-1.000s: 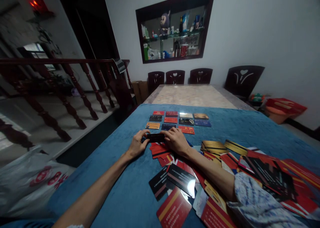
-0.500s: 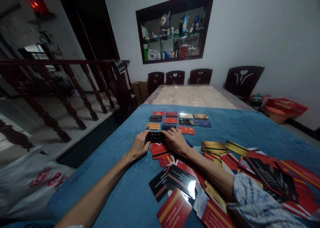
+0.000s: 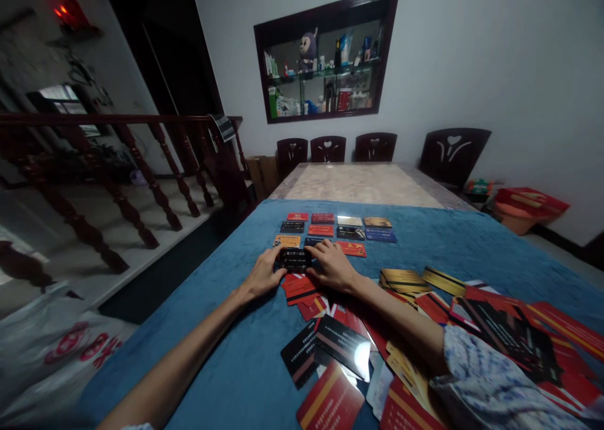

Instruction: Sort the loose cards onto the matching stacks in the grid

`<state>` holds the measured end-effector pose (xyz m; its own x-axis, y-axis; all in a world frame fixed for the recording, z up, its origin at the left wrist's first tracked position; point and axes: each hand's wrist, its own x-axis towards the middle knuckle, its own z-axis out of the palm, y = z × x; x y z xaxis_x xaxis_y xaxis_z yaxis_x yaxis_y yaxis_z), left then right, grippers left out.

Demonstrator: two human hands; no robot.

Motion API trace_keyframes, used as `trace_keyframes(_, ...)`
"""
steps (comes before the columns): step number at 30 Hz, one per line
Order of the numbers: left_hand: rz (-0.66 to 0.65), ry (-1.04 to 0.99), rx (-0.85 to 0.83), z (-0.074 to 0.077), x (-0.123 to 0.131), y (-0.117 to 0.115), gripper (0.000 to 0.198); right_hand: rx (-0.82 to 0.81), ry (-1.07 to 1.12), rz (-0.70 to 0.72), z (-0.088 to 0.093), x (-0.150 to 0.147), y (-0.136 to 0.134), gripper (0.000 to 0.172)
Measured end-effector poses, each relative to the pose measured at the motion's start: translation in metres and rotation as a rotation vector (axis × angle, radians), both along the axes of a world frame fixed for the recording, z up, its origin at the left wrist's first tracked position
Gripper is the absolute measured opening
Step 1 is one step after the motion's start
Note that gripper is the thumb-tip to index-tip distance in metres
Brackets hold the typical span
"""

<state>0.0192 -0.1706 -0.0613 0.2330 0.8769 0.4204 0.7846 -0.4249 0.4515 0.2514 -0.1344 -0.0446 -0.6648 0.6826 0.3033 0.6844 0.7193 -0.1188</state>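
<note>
Both hands hold one black card (image 3: 293,259) with white lettering, tilted up so its face shows, just above the blue cloth (image 3: 226,342). My left hand (image 3: 261,276) pinches its left edge and my right hand (image 3: 331,265) pinches its right edge. Beyond the card lie neat rows of cards (image 3: 336,227) in red, black, blue, orange and gold. Under and behind my right hand spreads a loose heap of cards (image 3: 425,329), red, black and gold, reaching to the right edge.
The cloth covers the near part of a long marble-topped table (image 3: 363,183). Dark wooden chairs (image 3: 375,146) stand at its far end. A wooden stair railing (image 3: 141,166) runs along the left. A wall cabinet (image 3: 325,59) holds bottles and a plush toy.
The black card has tipped up from nearly edge-on until its lettered face shows, and both hands have shifted slightly forward toward the rows.
</note>
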Motion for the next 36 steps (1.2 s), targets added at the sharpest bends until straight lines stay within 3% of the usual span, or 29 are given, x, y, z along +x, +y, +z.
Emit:
trace_keyframes(6, -0.042, 0.029, -0.057, 0.008, -0.002, 0.005, 0.057, -0.023, -0.025, 0.003, 0.003, 0.0, 0.003, 0.059)
trace_keyframes(19, -0.143, 0.187, -0.114, 0.031, -0.008, 0.031, 0.053, -0.015, -0.119, -0.042, 0.017, -0.002, 0.018, 0.051)
trace_keyframes(28, -0.052, 0.364, -0.139, 0.052, -0.003, 0.055, 0.044, -0.041, -0.15, -0.057, 0.033, -0.009, 0.044, 0.048)
trace_keyframes(36, 0.014, 0.456, -0.18, 0.058, -0.005, 0.084, 0.047, -0.049, -0.185, -0.083, 0.041, -0.021, 0.075, 0.049)
